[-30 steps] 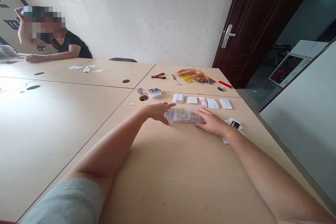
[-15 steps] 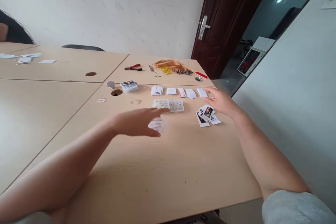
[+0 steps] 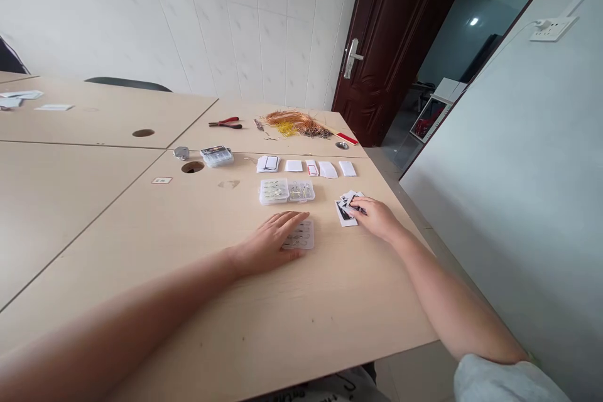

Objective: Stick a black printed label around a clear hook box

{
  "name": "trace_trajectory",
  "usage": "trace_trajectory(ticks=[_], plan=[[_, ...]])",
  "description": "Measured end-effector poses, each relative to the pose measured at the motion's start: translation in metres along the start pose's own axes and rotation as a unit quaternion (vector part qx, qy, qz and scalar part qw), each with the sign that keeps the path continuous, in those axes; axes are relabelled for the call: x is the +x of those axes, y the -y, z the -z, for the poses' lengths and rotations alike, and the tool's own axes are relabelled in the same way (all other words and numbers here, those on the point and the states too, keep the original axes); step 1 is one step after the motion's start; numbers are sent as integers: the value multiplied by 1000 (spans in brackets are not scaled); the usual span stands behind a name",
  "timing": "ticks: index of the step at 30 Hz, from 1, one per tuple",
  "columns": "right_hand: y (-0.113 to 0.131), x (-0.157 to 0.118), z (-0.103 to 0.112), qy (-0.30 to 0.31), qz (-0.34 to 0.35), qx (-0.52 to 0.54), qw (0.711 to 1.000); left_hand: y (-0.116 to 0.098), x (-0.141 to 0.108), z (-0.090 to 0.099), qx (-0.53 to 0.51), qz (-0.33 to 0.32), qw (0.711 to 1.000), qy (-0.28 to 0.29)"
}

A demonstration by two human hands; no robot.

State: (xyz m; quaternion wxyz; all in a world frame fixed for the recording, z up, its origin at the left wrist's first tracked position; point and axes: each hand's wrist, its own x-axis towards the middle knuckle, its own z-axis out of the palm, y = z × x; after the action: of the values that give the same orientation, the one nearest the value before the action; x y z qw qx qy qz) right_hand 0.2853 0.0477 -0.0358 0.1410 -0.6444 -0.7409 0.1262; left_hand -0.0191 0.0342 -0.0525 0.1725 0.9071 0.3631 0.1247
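My left hand [image 3: 268, 242] rests on the table around a small clear plastic box [image 3: 305, 236], its fingers along the far edge and its thumb at the near edge. Several hook-shaped pieces show inside the box. To the right, my right hand [image 3: 379, 218] has its fingers closed on a card at a loose pile of black-and-white printed cards [image 3: 346, 217]; the fingertips partly cover the pile. Just beyond my left hand lies an opened clear box [image 3: 274, 191] with small pale-green and metal pieces in both halves.
Several white card stacks [image 3: 294, 166] form a row behind the opened box. A closed clear case [image 3: 217, 157] stands near a cable hole [image 3: 193, 167]. Farther back are red-and-black pliers [image 3: 226, 122] and a bundle of copper-coloured strands [image 3: 294, 119]. A wall borders the table's right side.
My left hand has come down from above the small box and closed around it. My right hand has moved from beside the rightmost white stack to the printed cards. The view has shifted.
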Motion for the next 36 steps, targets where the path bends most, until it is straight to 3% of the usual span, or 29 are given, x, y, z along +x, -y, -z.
trace_trajectory(ticks=[13,29,33,36], plan=[[3,-5,5,7,-50,-3,999,-2,-1,0,9,-29,999,-42],[0,-17,19,79,-27,59,995,2,-2,-3,-34,21,998,-54],[-3,-20,22,58,-32,57,996,7,-3,-3,-67,23,996,-45],[-6,-19,20,8,-33,43,998,11,-3,-5,-106,26,993,-43]])
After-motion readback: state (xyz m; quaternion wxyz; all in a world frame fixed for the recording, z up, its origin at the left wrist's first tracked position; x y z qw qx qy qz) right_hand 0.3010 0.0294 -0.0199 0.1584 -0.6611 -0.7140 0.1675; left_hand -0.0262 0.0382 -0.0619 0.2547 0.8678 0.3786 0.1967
